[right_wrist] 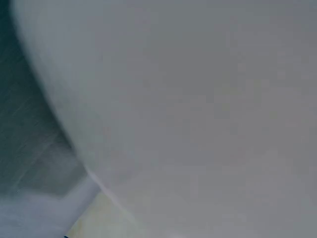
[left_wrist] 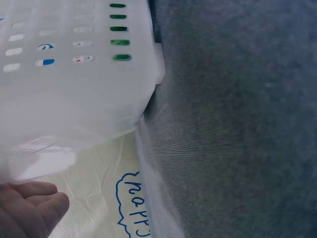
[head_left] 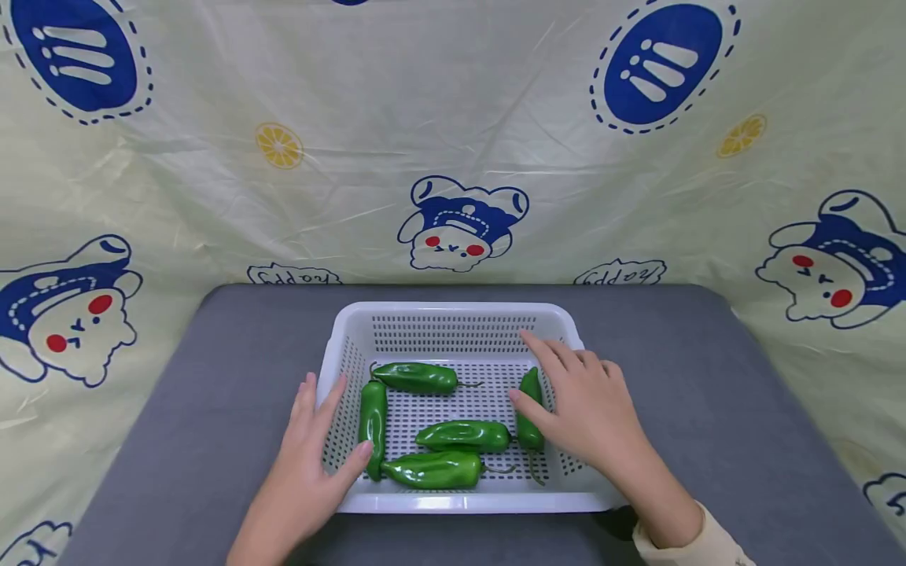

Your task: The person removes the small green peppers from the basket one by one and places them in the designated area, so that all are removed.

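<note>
A white perforated plastic basket (head_left: 453, 503) holds several glossy green peppers. One pepper (head_left: 373, 424) lies lengthwise along the left wall, another pepper (head_left: 419, 378) crosswise near the back. Two more peppers, (head_left: 463, 435) and the lighter one (head_left: 435, 470), lie side by side near the front. My left hand (head_left: 304, 460) is at the basket's left rim, fingers straight and thumb reaching over the front left corner. My right hand (head_left: 583, 401) extends over the right rim, fingers loosely spread, partly covering the upright-lying right pepper (head_left: 531, 424). Neither hand grips a pepper.
The basket stands on a grey cloth-covered table (head_left: 212, 393). Behind it hangs a pale printed sheet (head_left: 453, 118) with blue cartoon figures. In the left wrist view the basket's slotted wall (left_wrist: 74, 104) is close by; a blurred pale surface (right_wrist: 188, 109) fills most of the right wrist view.
</note>
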Available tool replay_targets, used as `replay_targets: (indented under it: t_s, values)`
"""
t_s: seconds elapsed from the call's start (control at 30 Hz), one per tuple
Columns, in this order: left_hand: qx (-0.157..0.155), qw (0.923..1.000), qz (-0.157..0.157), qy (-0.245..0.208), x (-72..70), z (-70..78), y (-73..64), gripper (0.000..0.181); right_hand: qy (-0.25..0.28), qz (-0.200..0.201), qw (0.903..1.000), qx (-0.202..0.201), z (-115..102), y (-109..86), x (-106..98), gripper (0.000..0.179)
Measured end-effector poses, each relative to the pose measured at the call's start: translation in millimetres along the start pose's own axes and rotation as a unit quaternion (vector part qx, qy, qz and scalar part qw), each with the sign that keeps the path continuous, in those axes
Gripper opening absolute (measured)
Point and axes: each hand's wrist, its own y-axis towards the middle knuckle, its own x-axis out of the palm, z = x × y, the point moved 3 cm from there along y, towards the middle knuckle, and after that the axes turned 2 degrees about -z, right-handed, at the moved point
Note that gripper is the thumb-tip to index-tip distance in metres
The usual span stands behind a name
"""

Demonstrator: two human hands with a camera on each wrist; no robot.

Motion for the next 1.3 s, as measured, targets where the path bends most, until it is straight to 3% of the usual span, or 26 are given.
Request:
replay_targets:
  t_s: [0.27, 0.5, 0.67, 0.93, 1.3]
  values:
    - [-0.001, 0.9999, -0.006, -0.011, -2.1, -7.2, -5.7, 0.090, -0.037, 0.002, 0.9970, -0.068, 6.8, 23.2, 16.3, 0.079]
    - [-0.011, 0.9998, -0.014, -0.008, 0.9, -5.8, -5.2, 0.093, -0.048, -0.051, 0.9909, -0.115, 10.2, 37.8, 32.9, 0.084]
    - [-0.010, 0.9999, -0.012, -0.003, 1.8, -4.9, -4.8, 0.092, -0.063, -0.086, 0.9866, -0.124, 10.4, 38.1, 39.7, 0.090]
    - [-0.011, 0.9998, -0.013, -0.002, 0.4, -4.1, -4.0, 0.091, -0.105, -0.108, 0.9791, -0.137, 7.8, 39.3, 40.6, 0.096]
    - [-0.010, 0.9999, -0.011, -0.001, -0.2, -3.1, -4.3, 0.090, -0.108, -0.114, 0.9807, -0.116, 8.4, 40.5, 41.0, 0.097]
